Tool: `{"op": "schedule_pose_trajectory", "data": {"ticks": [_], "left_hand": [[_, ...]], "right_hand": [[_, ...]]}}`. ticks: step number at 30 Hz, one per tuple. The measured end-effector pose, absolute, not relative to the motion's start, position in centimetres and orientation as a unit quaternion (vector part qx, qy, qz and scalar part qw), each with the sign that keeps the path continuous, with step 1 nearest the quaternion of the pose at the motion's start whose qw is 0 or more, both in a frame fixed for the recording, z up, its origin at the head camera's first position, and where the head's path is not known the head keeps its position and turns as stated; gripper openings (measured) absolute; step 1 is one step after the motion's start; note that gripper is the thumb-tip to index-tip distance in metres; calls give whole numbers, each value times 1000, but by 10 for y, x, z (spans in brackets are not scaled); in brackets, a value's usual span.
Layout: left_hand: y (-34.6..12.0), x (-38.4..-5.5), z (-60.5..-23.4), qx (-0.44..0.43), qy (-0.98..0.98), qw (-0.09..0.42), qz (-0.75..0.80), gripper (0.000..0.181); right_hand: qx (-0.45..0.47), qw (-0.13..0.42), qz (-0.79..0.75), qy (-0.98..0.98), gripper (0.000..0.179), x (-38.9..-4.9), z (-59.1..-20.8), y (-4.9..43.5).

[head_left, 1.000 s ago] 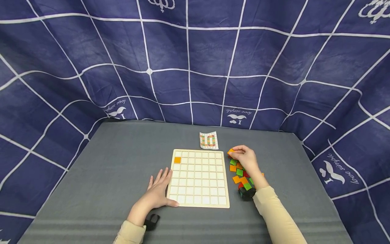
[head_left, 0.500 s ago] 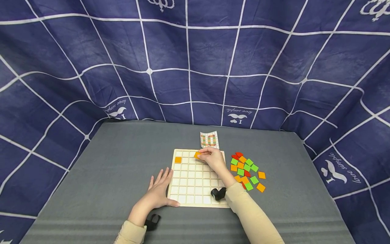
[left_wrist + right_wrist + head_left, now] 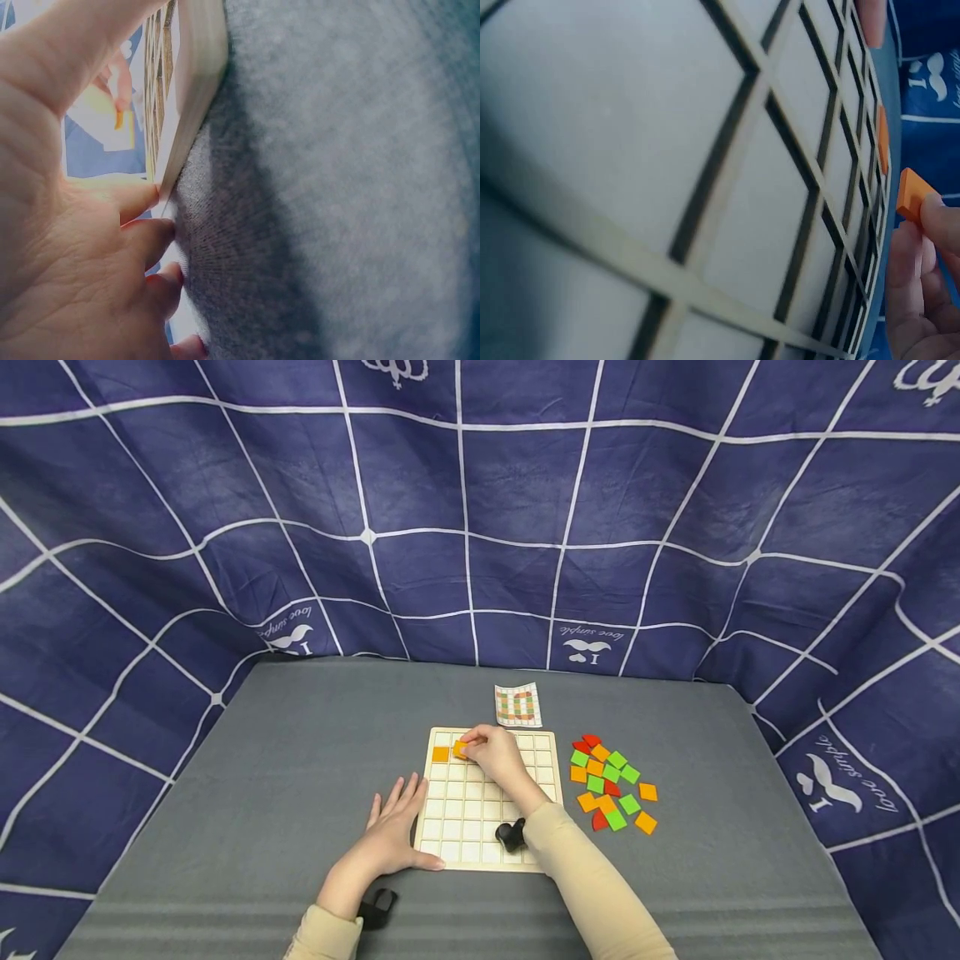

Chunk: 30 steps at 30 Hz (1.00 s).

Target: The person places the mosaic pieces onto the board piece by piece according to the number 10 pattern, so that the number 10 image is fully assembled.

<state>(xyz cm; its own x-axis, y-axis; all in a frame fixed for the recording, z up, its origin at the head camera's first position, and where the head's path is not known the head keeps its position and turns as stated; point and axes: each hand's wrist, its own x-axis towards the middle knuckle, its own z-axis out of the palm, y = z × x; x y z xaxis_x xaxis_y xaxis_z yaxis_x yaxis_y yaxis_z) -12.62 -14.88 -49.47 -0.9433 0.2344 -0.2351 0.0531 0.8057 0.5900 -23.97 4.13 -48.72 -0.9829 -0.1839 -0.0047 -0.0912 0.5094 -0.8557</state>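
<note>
My right hand [image 3: 498,758] pinches an orange square tile [image 3: 459,750] between thumb and fingers, over the far left of a pale wooden grid board [image 3: 472,810]. In the right wrist view the held tile [image 3: 912,196] is tilted, close over the board. Another orange tile [image 3: 440,754] lies flat in a cell at the board's left side, just left of the held one. Fingers spread, my left hand [image 3: 393,837] rests at the board's left edge, the thumb at its near left corner. In the left wrist view its fingertips [image 3: 161,229] line the board's side, against the grey cloth.
Several loose orange, green and red tiles [image 3: 611,774] lie on the grey table [image 3: 300,760] right of the board. Behind the board is a small card [image 3: 517,705] printed with a coloured grid pattern. A blue checked curtain [image 3: 420,577] encloses the table's back and sides.
My right hand has carried an orange tile from the loose tiles leftward across the board, to beside the orange tile lying in its cell. My left hand has stayed at the board's edge.
</note>
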Motion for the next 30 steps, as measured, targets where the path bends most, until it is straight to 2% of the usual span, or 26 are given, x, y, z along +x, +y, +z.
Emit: {"op": "schedule_pose_trajectory", "data": {"ticks": [23, 30], "left_hand": [[-147, -127, -496, 78, 939, 149, 300, 129], [-148, -127, -495, 77, 937, 159, 301, 128]], "right_hand": [[-111, 31, -379, 918, 6, -241, -490, 34], [-94, 72, -448, 886, 14, -242, -486, 48]]}}
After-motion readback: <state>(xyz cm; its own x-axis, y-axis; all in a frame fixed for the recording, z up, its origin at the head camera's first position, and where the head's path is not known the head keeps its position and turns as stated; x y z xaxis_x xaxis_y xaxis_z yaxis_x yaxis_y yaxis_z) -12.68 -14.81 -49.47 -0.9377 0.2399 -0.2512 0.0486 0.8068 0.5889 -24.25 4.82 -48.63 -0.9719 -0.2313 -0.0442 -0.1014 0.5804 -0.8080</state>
